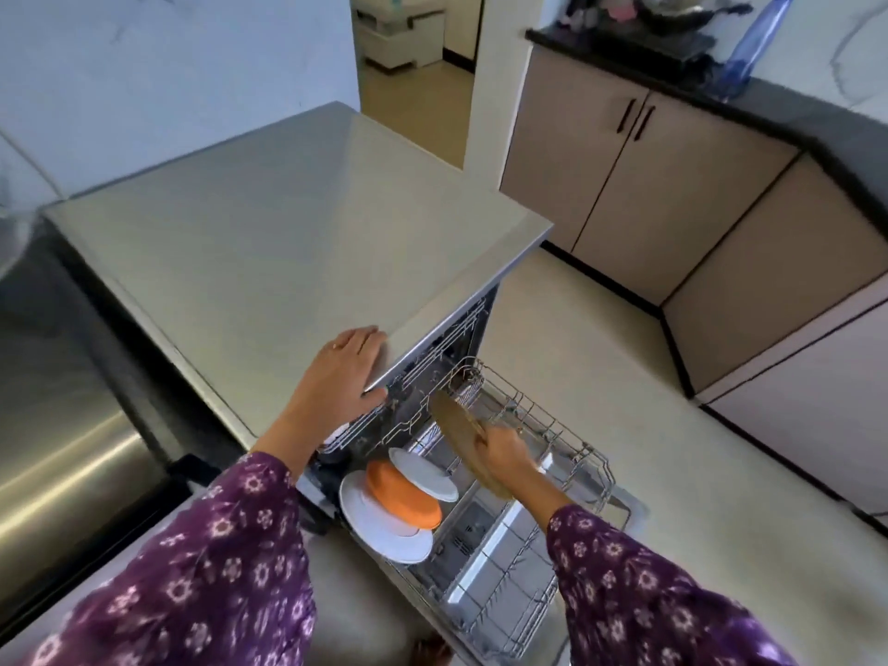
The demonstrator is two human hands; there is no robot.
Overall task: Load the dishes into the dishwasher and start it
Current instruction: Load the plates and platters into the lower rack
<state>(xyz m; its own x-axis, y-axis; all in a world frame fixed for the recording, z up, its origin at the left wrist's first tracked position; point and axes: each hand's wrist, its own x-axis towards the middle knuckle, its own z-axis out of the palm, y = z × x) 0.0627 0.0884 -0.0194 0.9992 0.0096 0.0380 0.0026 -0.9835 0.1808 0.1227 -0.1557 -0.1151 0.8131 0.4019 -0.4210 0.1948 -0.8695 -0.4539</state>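
Stainless steel covers the dishwasher [288,242] top, where the left hand [343,372] rests flat on the front corner, fingers relaxed and holding nothing. The right hand [504,456] grips a brown plate [456,425] by its edge, tilted on end over the pulled-out lower rack [596,468]. At the rack's left side stand a large white plate [379,526], an orange dish [399,492] and a smaller white plate [423,473] (each leaning against the next). Beige cabinets [624,185] line the right wall.
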